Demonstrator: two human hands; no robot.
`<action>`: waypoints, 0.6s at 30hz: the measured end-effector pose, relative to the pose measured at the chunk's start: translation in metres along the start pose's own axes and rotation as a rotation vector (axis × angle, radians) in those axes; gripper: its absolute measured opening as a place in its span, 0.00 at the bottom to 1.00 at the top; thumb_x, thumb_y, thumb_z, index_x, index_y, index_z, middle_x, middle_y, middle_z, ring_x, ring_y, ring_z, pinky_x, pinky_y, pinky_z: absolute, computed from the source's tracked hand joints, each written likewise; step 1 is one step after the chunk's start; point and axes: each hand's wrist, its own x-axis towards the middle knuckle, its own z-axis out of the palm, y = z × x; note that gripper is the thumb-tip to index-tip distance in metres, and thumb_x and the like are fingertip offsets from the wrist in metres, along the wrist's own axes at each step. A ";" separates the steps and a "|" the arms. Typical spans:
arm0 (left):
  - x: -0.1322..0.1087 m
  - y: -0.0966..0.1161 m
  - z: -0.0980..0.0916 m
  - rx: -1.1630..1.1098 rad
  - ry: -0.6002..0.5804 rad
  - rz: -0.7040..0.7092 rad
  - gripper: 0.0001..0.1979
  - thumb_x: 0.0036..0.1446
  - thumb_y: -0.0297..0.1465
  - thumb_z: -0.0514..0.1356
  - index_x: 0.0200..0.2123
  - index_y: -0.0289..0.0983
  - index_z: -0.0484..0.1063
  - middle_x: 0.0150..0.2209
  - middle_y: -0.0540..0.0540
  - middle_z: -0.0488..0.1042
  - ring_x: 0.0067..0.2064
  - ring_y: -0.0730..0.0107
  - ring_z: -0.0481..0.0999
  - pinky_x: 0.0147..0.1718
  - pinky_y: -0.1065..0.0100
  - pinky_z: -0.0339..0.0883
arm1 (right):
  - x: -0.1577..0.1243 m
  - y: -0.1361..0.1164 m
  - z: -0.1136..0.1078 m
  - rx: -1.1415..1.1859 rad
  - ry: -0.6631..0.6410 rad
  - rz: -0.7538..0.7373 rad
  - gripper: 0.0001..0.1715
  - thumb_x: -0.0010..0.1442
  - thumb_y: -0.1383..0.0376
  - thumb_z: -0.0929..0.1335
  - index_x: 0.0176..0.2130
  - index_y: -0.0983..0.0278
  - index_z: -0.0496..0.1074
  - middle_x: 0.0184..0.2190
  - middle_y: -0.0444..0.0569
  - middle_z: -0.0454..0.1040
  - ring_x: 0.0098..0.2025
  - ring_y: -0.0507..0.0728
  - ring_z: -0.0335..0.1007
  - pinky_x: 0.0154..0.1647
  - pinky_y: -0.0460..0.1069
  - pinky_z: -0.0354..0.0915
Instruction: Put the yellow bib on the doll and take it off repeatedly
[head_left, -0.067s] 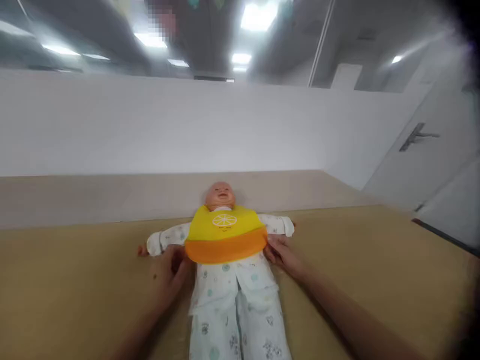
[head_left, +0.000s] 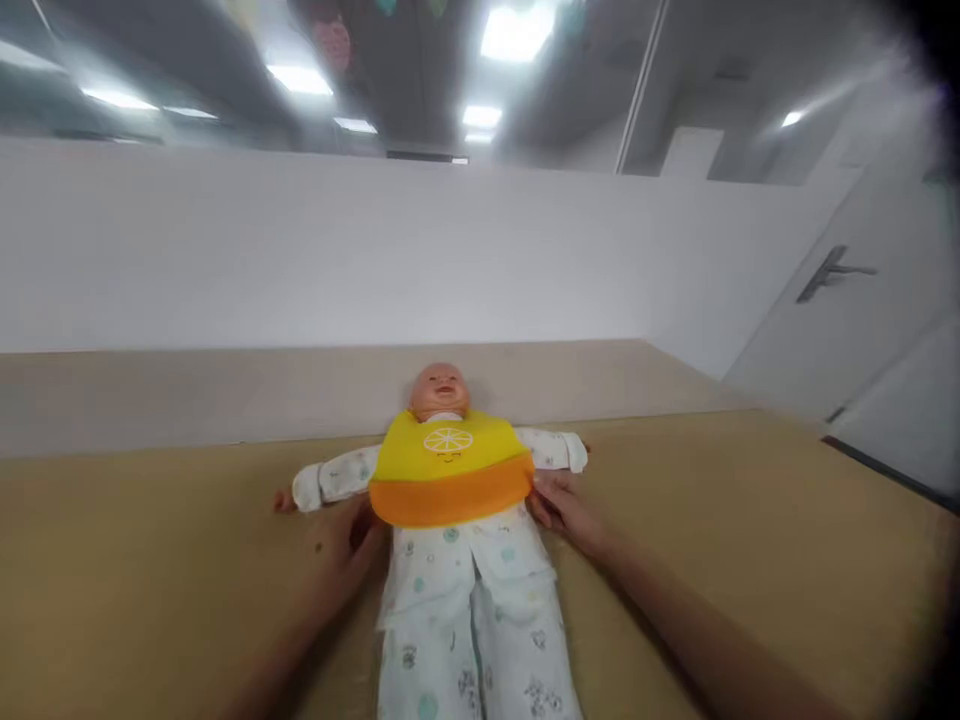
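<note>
Doll [head_left: 465,560] supine; left hand [head_left: 346,545], right hand [head_left: 564,510] apparently pinching bib [head_left: 450,470] edges.

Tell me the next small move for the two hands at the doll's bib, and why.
Probably smooth the yellow and orange bib flat: the left hand and right hand sit at its lower corners, and it lies across the chest of the baby doll in white printed pyjamas on the tan table.
</note>
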 end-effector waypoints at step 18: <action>-0.011 -0.009 -0.002 0.059 -0.445 0.008 0.11 0.43 0.32 0.55 0.19 0.39 0.53 0.25 0.51 0.62 0.30 0.69 0.61 0.30 0.67 0.54 | -0.006 -0.024 -0.030 -0.370 -0.420 0.485 0.10 0.50 0.61 0.68 0.27 0.67 0.72 0.12 0.40 0.68 0.11 0.45 0.54 0.12 0.39 0.51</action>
